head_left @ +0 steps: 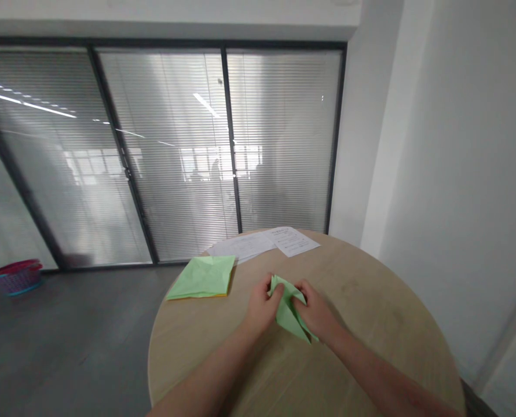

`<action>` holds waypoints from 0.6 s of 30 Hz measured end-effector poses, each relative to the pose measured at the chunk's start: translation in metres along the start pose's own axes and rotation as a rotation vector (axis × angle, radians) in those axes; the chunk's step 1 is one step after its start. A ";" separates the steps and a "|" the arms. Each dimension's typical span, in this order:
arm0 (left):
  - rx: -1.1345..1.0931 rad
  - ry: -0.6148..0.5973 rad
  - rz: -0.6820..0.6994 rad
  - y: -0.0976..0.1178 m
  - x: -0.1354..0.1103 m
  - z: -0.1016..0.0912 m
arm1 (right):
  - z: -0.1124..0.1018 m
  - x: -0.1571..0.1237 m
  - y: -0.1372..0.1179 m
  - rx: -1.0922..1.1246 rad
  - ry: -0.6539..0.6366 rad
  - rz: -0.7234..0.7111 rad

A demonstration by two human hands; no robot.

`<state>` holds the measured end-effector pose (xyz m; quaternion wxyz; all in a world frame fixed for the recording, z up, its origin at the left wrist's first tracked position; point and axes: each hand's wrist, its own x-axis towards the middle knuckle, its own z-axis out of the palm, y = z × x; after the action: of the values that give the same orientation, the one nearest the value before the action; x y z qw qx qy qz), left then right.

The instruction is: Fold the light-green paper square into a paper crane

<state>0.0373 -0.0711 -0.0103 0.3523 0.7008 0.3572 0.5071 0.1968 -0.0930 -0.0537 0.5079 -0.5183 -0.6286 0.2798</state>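
A piece of folded green paper (289,317) is held between both hands above the round table. My left hand (263,301) pinches its left upper edge, thumb on the near face. My right hand (313,310) grips the right side, with the thumb pressed into a fold. The paper's lower part hangs down in a point between the hands. The fingers behind the paper are partly hidden. To the left lies a stack of green paper sheets (205,277) with a yellow edge showing underneath, apart from the hands.
The round wooden table (370,324) fills the lower middle. At its far edge lie white printed sheets (295,240). A red and blue basket (18,278) stands on the grey floor at left. Glass panels with blinds (179,156) and a white wall (466,174) enclose the table.
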 end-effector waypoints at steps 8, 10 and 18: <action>-0.161 -0.116 -0.053 -0.002 -0.002 0.004 | -0.002 0.004 0.005 -0.029 0.081 0.040; -0.206 -0.132 -0.089 -0.004 -0.002 0.003 | -0.002 0.005 0.006 -0.005 0.084 0.036; -0.352 -0.161 -0.153 -0.005 -0.001 0.001 | -0.003 0.006 0.004 0.126 0.049 0.050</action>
<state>0.0373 -0.0698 -0.0154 0.5340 0.6376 0.2861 0.4758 0.2011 -0.0864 -0.0536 0.5476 -0.5075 -0.5839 0.3187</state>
